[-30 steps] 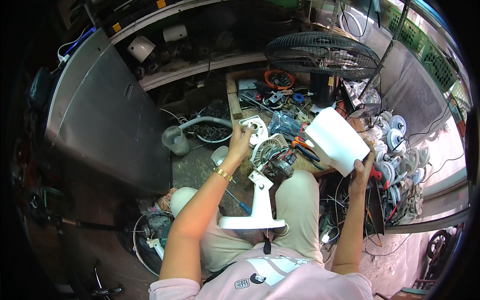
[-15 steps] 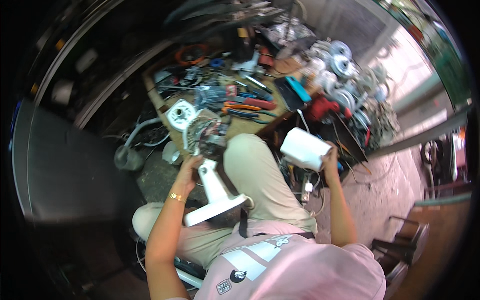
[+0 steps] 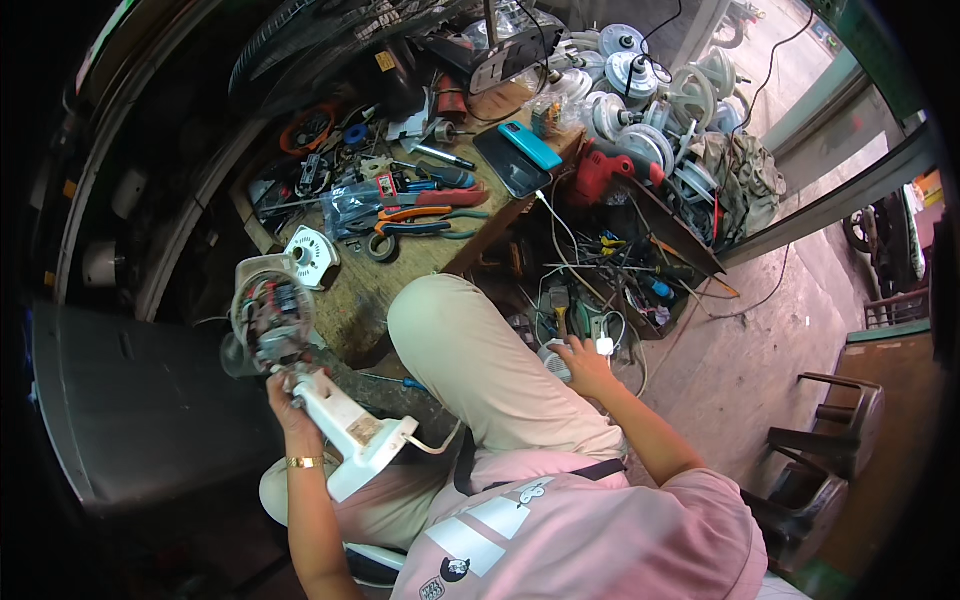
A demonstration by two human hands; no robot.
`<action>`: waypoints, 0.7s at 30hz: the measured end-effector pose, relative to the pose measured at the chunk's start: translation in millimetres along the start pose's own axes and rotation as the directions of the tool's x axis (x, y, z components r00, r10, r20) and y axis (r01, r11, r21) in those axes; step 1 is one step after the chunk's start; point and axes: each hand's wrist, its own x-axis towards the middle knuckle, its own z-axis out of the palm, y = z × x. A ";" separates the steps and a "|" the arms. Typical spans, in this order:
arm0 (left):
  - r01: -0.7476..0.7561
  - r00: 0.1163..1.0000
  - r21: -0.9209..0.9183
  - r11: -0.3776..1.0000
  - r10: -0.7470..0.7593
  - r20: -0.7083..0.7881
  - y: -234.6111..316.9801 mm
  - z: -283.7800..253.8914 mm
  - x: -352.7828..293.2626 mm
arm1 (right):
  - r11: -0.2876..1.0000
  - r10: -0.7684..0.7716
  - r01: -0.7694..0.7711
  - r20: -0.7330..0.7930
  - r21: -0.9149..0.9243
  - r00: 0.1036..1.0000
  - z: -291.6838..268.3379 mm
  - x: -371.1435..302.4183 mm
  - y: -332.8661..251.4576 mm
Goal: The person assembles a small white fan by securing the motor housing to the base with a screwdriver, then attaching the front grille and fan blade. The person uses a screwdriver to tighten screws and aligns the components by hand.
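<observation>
My left hand is closed around the neck of a white fan stand, just below its uncovered motor head. Wires and a clear housing show on that head, and the stand's base tilts toward my lap with a pale cord coming out. Beyond my right knee, my right hand reaches down with its fingers apart. A white vented cover lies partly hidden at its fingertips; whether they touch it is hard to see. Just beside these fingers is a white plug on a cable.
A wooden bench holds pliers, a tape roll, a white vented plate and a phone beside a turquoise case. Right of it stand a red power tool, a tool tray and piled fan parts.
My right hand has lowered toward the floor, and the white cover it held has gone down with it. My left hand has moved left with the fan stand, turning it. The view has shifted.
</observation>
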 end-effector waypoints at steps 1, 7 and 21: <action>-0.027 0.999 0.032 0.999 0.026 0.020 6.7 15.8 -8.7 | 0.999 0.035 -0.035 0.059 0.005 0.998 -0.9 4.8 -2.0; -0.315 0.939 -0.151 0.937 0.285 -0.190 27.9 -21.9 -13.9 | 0.848 0.429 -0.390 -0.033 0.359 0.903 28.0 71.6 41.3; -0.174 0.983 -0.717 0.675 0.077 -0.166 -39.6 -75.2 -10.5 | 0.847 0.531 -0.527 0.063 -0.061 0.845 59.4 104.8 63.9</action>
